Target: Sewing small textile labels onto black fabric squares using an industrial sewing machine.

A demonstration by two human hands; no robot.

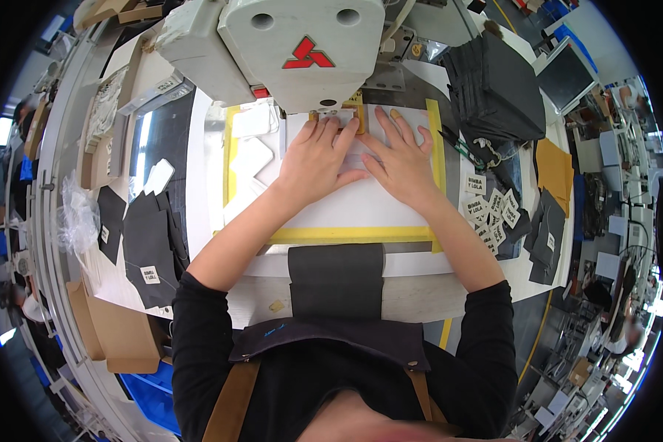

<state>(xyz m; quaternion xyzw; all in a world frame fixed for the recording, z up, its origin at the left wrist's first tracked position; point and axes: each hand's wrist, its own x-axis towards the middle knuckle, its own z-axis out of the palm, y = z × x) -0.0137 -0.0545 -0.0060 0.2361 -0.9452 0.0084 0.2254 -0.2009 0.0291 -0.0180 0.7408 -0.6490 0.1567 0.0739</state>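
Observation:
Both hands lie on a white sheet (pixel 339 214) edged with yellow tape, beneath the head of a large pale sewing machine (pixel 302 70). My left hand (pixel 317 158) is flat, its fingers stretched forward to a small brass-coloured clamp (pixel 360 121) under the machine head. To its right, my right hand (pixel 403 160) rests with fingers spread, the thumb side close to the clamp. One right fingertip wears a tan covering. Whatever lies under the fingertips is hidden. Blank white cards (pixel 252 156) sit left of my left hand.
Printed white labels (pixel 493 214) lie scattered on the right, below green-handled snips (pixel 458 145). Behind them stands a stack of black pieces (pixel 493 88). Dark fabric pieces with labels (pixel 146 236) are at left, near an open carton (pixel 118 328). An orange-yellow piece (pixel 554 171) lies far right.

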